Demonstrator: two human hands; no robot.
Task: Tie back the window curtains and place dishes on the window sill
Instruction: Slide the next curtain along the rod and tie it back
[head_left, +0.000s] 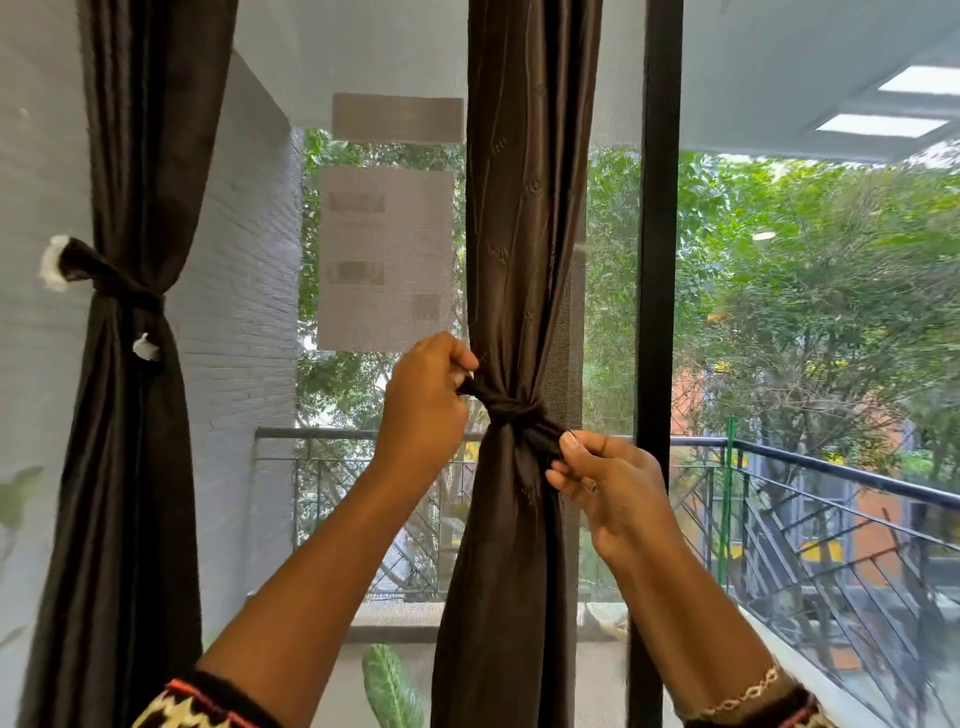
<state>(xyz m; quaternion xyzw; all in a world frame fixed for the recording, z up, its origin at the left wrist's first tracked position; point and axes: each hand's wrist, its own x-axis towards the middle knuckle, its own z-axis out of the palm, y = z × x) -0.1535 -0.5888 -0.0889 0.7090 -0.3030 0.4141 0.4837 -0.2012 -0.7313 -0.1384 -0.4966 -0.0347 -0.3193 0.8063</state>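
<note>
head view: curtain (524, 234) bunched beside frame (660, 260), tie (511, 410) knotted round waist. gripping upper tail with left hand (426, 400), pinching lower tail with right hand (608, 483) (both clenched on tie). pull tails apart evenly, steady tension, to cinch knot snug; keep folds gathered, avoid dragging curtain sideways. left curtain (130, 441) already tied. no dishes in sight.

Black knit sleeves (208, 704) (cream and pink zigzags), pale bracelet (748, 693) at right wrist.
</note>
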